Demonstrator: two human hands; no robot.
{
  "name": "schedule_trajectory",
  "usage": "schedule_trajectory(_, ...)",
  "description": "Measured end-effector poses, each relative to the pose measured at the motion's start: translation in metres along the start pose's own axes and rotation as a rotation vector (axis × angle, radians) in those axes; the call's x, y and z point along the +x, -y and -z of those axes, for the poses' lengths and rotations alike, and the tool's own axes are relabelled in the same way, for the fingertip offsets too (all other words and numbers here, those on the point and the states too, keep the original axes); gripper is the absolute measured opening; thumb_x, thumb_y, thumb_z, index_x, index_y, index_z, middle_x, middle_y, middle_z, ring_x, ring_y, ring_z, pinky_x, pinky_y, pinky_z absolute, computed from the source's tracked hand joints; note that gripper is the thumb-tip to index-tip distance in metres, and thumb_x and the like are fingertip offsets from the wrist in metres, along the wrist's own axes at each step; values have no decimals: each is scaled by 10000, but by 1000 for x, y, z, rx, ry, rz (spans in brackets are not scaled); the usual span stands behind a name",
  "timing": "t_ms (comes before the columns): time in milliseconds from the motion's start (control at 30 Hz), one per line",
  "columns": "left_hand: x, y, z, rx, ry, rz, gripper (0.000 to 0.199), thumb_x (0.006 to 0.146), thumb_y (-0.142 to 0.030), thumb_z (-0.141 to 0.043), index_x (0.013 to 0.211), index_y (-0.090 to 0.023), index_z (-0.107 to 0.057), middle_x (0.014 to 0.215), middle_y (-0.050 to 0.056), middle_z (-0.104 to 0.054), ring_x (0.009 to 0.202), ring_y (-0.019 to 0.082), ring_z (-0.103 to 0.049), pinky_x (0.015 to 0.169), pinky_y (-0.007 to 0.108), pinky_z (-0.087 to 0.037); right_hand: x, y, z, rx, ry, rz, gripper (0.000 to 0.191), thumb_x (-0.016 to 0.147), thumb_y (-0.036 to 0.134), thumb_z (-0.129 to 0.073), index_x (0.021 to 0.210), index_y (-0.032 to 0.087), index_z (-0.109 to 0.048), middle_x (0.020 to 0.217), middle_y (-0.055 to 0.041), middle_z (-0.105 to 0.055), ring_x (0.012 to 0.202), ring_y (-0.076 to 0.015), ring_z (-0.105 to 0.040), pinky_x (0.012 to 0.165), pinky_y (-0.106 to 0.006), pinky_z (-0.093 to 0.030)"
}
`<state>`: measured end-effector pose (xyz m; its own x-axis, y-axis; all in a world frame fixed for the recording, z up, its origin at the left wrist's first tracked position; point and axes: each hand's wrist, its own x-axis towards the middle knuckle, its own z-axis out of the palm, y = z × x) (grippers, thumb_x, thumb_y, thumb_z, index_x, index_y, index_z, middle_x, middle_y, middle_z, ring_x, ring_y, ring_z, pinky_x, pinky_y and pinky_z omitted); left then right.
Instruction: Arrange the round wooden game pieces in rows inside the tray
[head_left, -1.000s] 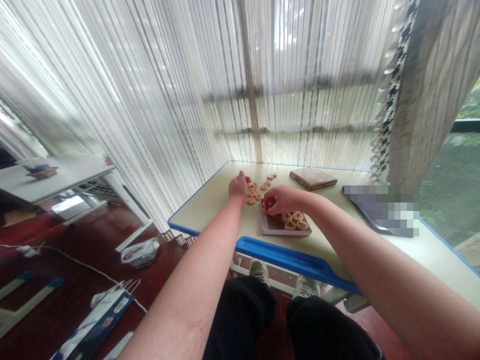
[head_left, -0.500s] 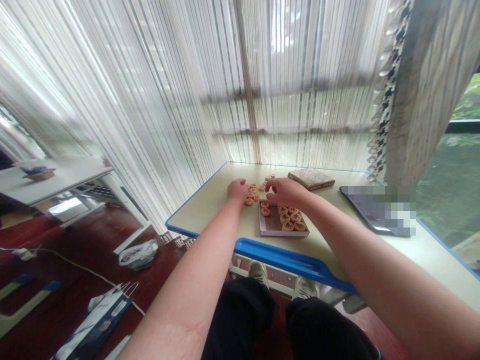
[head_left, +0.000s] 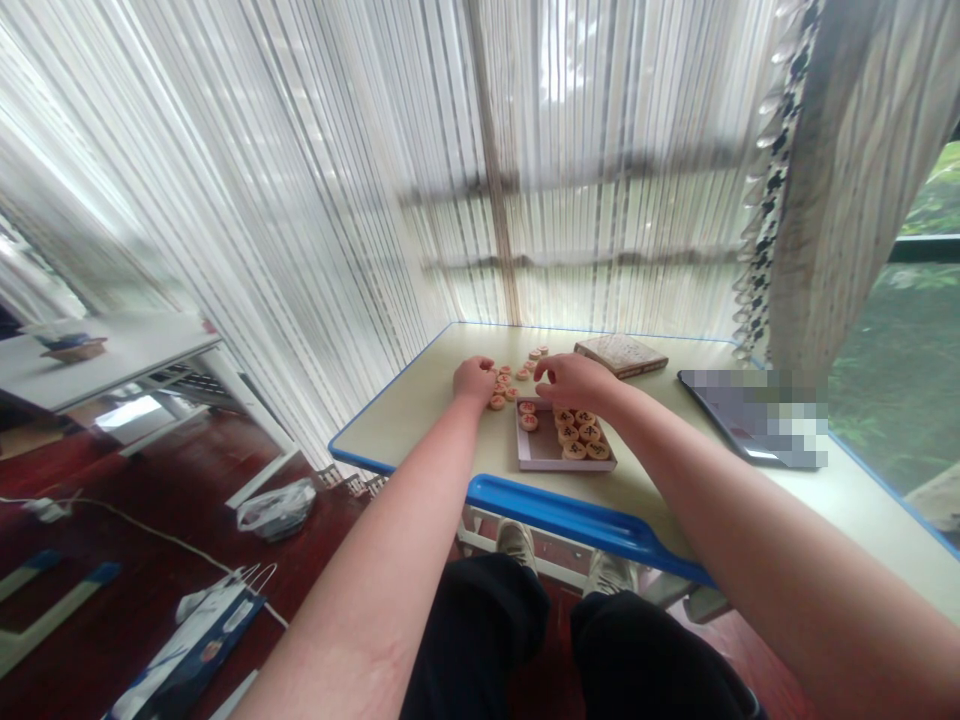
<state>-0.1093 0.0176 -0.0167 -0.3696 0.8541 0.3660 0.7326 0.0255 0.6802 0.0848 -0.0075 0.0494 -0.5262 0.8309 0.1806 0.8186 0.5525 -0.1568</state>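
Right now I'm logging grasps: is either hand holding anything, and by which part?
The right hand, half open, shows nothing held. The left hand is beside round, pale, red-marked pieces; whether it grips one cannot be told.

We note pale table point(head_left: 420, 430), blue edging, blue trough point(head_left: 555, 508) along near side. Directly on top we see shallow open box point(head_left: 562, 466) near trough; loose red-marked round pieces point(head_left: 512, 394) left of box and beyond; flat patterned case point(head_left: 621, 355) farther back; dark slab point(head_left: 724, 425) at right, partly blurred into squares.
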Motion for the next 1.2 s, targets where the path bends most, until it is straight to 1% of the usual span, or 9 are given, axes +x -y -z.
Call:
schedule_trajectory(100,-1,-2,1,24,24,9,237,685,-201,-578,904,-168,-662,904,66,-679,838,178,-616,783,283,-461,0,0,-1,-4,-26,-7,297,716,354,-500,958,254,-639,936,-39,-641,762,-173,-562,593,-249,-370)
schedule_trajectory(200,0,-2,0,32,42,6,290,706,-206,-544,971,-177,-657,958,63,-676,880,178,-608,808,277,-453,0,-1,-1,-6,-43,-24,288,714,358,-505,948,259,-642,943,-40,-645,774,-183,-569,596,-255,-380)
schedule_trajectory(300,1,-3,-2,49,75,-56,328,736,-208,-494,1024,-225,-651,1024,43,-664,968,179,-583,889,296,-417,0,-1,0,-1,-60,-43,283,721,357,-504,949,261,-641,956,-42,-645,786,-188,-575,608,-262,-393)
schedule_trajectory(433,2,-3,-6,107,167,-131,273,762,-281,-471,931,-277,-686,965,14,-683,993,188,-568,948,344,-370,-1,-1,0,7,-71,-48,282,725,359,-505,952,258,-639,980,-41,-643,812,-193,-575,632,-270,-405)
schedule_trajectory(600,0,-3,-5,74,118,-95,222,728,-305,-521,844,-253,-703,836,31,-693,896,200,-589,882,331,-410,0,-2,-2,4,-76,-54,281,721,374,-510,942,258,-638,983,-41,-645,812,-199,-575,615,-274,-403)
schedule_trajectory(700,-3,-5,-2,58,132,-108,204,695,-305,-559,832,-248,-699,809,33,-687,843,200,-592,825,324,-435,1,-2,-3,6,-75,-51,292,724,381,-512,956,255,-637,987,-48,-646,819,-202,-574,619,-273,-404)
schedule_trajectory(833,-5,-8,1,112,159,-93,197,696,-328,-554,817,-259,-693,815,37,-681,838,216,-582,770,339,-444,1,-2,-4,-2,-77,-61,291,723,390,-512,953,262,-636,977,-49,-651,813,-210,-576,619,-282,-408)
schedule_trajectory(967,-6,-10,1,160,140,-105,241,735,-393,-512,834,-261,-688,849,44,-683,898,232,-564,773,349,-435,1,-3,-4,1,-89,-59,286,732,389,-498,946,259,-637,977,-48,-652,814,-208,-575,629,-285,-414)
schedule_trajectory(1200,-4,-11,1,122,203,-93,284,723,-465,-525,815,-249,-685,827,41,-678,751,182,-594,675,301,-444,2,-4,-6,1,-102,-58,283,735,386,-499,941,259,-645,960,-49,-658,814,-206,-579,634,-282,-420)
